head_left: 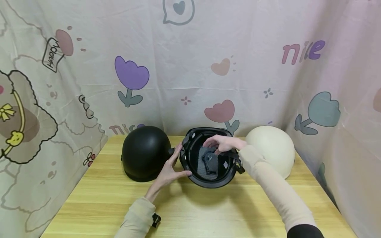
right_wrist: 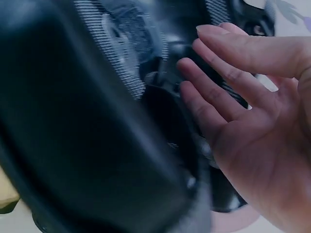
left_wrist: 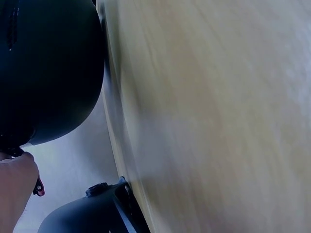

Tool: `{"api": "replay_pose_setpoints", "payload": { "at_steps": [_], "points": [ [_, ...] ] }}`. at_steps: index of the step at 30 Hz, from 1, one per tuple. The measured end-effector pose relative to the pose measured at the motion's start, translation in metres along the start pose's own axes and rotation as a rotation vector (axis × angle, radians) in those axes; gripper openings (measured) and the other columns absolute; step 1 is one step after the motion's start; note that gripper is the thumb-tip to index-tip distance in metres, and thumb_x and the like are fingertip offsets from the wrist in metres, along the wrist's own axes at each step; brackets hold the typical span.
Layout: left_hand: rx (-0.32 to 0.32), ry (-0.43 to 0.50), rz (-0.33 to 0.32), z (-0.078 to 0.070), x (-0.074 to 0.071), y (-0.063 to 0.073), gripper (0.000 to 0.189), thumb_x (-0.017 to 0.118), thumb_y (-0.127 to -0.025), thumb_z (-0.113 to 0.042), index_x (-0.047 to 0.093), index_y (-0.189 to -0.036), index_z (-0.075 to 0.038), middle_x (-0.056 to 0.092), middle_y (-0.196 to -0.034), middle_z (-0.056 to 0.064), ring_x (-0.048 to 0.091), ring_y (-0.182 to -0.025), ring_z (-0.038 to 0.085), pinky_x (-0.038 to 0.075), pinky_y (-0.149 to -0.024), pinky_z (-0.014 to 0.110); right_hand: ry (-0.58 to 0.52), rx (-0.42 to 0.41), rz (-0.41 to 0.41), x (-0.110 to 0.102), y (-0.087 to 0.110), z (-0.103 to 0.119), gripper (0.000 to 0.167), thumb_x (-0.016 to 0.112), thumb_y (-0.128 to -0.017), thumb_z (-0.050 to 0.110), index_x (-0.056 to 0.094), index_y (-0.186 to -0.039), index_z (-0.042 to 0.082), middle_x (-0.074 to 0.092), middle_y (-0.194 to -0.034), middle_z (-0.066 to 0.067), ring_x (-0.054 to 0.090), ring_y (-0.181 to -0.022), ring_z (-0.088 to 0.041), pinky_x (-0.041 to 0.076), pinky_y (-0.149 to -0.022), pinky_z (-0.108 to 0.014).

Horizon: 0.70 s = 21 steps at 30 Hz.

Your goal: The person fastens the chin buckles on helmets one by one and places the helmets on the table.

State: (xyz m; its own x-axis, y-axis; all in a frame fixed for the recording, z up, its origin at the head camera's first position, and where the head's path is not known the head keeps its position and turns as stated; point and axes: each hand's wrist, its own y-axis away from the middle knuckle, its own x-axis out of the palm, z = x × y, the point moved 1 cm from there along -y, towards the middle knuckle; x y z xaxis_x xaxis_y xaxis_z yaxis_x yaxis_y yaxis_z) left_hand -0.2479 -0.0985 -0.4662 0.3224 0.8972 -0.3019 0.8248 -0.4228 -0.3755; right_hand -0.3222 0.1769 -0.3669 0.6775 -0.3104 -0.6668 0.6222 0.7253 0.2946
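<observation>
A black helmet (head_left: 211, 184) lies upturned on the table, its dark padded inside facing up. My left hand (head_left: 166, 173) rests against its left side, fingers straight along the outer shell and thumb extended at the rim. In the left wrist view only part of that hand (left_wrist: 17, 187) shows, beside a dark shell. My right hand (head_left: 223, 143) is over the helmet's inside. The right wrist view shows this hand (right_wrist: 252, 116) with loosely extended fingers and nothing gripped, close to the padding (right_wrist: 109, 48). A dark strap with a buckle (head_left: 240, 167) hangs at the right rim.
A second black helmet (head_left: 146, 153) stands dome up at the left, close to my left hand. At the right, a cream helmet (head_left: 271, 148) sits dome up, partly behind my right forearm. The wooden table (head_left: 190, 211) meets a patterned cloth backdrop (head_left: 178, 66).
</observation>
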Motion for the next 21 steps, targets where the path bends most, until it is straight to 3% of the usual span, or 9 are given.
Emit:
{"api": "replay_pose_setpoints", "payload": {
  "at_steps": [7,12,16,21],
  "points": [
    [-0.013,-0.017,-0.003,-0.001,-0.001,0.001,0.108,0.086,-0.081,-0.019,0.015,-0.163,-0.022,0.009,-0.171,-0.003,0.002,-0.159,0.028,0.012,-0.125,0.056,0.105,0.047,0.026,0.010,-0.011,-0.004,0.058,0.059,-0.089,-0.018,0.050,-0.144,-0.001,0.051,-0.148,-0.022,0.048,-0.140,-0.038,0.044,-0.113,-0.050],
    [-0.012,-0.032,-0.002,-0.001,-0.002,0.001,0.108,0.086,-0.081,-0.020,0.015,-0.163,-0.021,0.010,-0.171,0.006,0.004,-0.159,0.030,0.013,-0.124,0.058,0.176,0.078,0.034,0.013,-0.014,-0.006,0.045,0.062,-0.086,-0.016,0.066,-0.126,0.003,0.062,-0.137,-0.016,0.057,-0.129,-0.032,0.050,-0.106,-0.045],
    [-0.012,-0.036,0.004,-0.001,-0.002,0.001,0.108,0.085,-0.082,-0.021,0.015,-0.163,-0.020,0.010,-0.171,0.008,0.005,-0.159,0.032,0.013,-0.124,0.060,0.258,0.149,0.036,0.013,-0.014,-0.004,0.036,0.064,-0.085,-0.013,0.075,-0.111,0.008,0.060,-0.142,-0.012,0.050,-0.136,-0.030,0.046,-0.111,-0.044],
    [-0.016,-0.050,0.002,-0.002,-0.002,0.001,0.108,0.085,-0.082,-0.020,0.015,-0.163,-0.022,0.010,-0.171,0.008,0.005,-0.159,0.031,0.014,-0.124,0.060,0.325,0.194,0.043,0.013,-0.014,-0.004,0.038,0.066,-0.084,-0.010,0.076,-0.115,0.011,0.058,-0.146,-0.010,0.047,-0.140,-0.028,0.047,-0.109,-0.040]
  ]
}}
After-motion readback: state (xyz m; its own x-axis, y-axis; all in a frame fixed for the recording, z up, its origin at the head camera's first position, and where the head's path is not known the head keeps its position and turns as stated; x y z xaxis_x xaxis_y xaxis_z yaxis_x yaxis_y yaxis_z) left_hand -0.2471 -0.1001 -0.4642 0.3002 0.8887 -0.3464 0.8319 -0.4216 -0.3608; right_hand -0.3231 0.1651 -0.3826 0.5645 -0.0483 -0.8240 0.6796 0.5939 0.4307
